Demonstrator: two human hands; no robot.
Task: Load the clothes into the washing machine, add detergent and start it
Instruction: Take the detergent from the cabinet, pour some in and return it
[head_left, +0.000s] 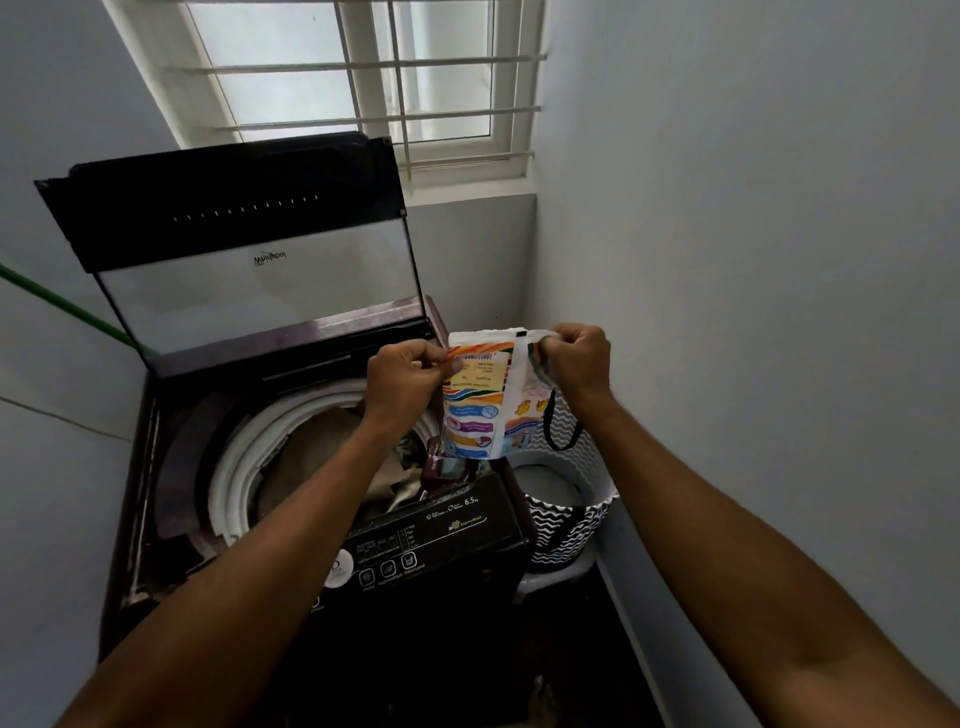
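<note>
A colourful detergent pouch hangs upright above the right side of the washing machine. My left hand pinches its top left corner and my right hand pinches its top right corner. Below stands a dark top-loading washing machine with its glass lid raised upright. Beige and dark clothes fill the white-rimmed drum. The control panel runs along the front edge, partly hidden by my left forearm.
A black-and-white zigzag laundry basket with a black handle stands to the right of the machine, against the right wall. A barred window is behind the lid. A green hose crosses the left wall. The alcove is narrow.
</note>
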